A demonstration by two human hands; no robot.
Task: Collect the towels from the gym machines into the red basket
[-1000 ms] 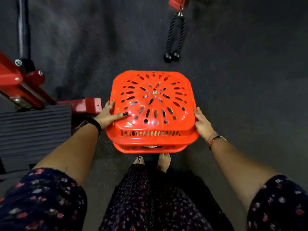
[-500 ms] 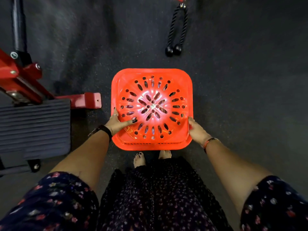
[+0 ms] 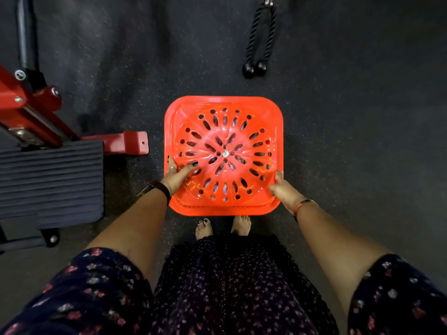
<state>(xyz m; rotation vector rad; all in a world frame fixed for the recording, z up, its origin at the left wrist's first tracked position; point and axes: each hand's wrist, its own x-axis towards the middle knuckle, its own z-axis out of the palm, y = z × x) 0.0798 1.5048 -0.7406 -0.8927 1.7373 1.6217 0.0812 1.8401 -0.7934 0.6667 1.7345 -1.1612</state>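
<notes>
Red basket (image 3: 223,153) directly before bare feet (image 3: 204,228). Left grip (image 3: 175,175) clasps its left rim, right grip (image 3: 284,189) its right rim. Red machine frame (image 3: 31,112) and ribbed footplate (image 3: 50,182) close left; rope handle (image 3: 260,39) hangs ahead

I count one red basket (image 3: 223,100). Two grips are on it, my left grip (image 3: 175,175) and my right grip (image 3: 283,189), one at each side. On the left I wear one ring (image 3: 172,168) and one watch (image 3: 154,188); on the right, one bangle (image 3: 303,205). Two bare feet show below the basket: one left foot (image 3: 204,228), one right foot (image 3: 241,224). One rope handle (image 3: 260,37) hangs ahead, ending in two black knobs (image 3: 248,68). At my left stands one red machine frame (image 3: 29,112), with one ribbed black pad (image 3: 50,180) and one red floor bracket (image 3: 135,146).
</notes>
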